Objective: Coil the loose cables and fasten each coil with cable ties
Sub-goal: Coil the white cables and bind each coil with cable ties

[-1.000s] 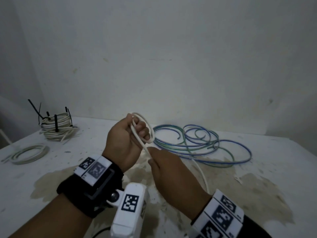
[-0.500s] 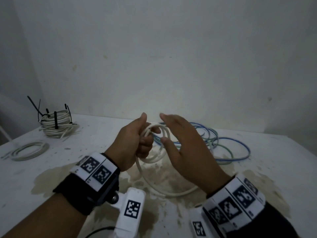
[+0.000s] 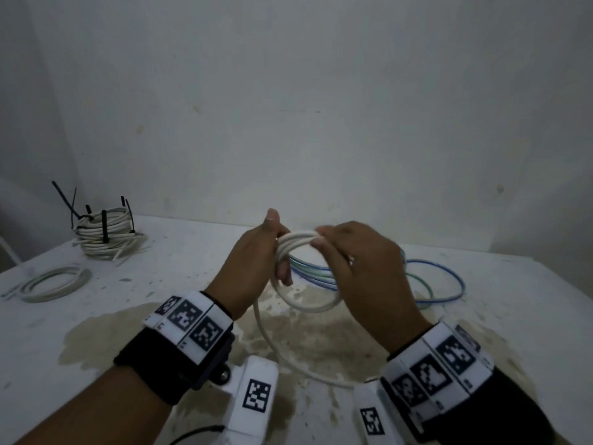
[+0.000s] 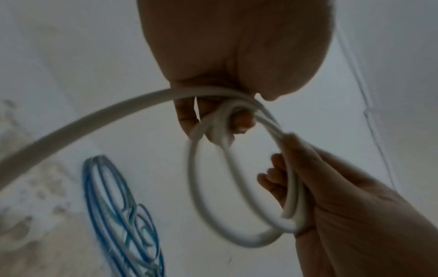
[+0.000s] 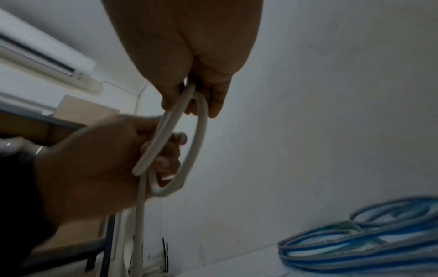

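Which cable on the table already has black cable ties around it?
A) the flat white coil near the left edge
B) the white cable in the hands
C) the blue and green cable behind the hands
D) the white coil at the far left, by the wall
D: the white coil at the far left has black cable ties wrapped around it, their tails sticking up; the others show none.

Head view looks down, forward – wrist views close, upward; share white cable (image 3: pixel 305 244).
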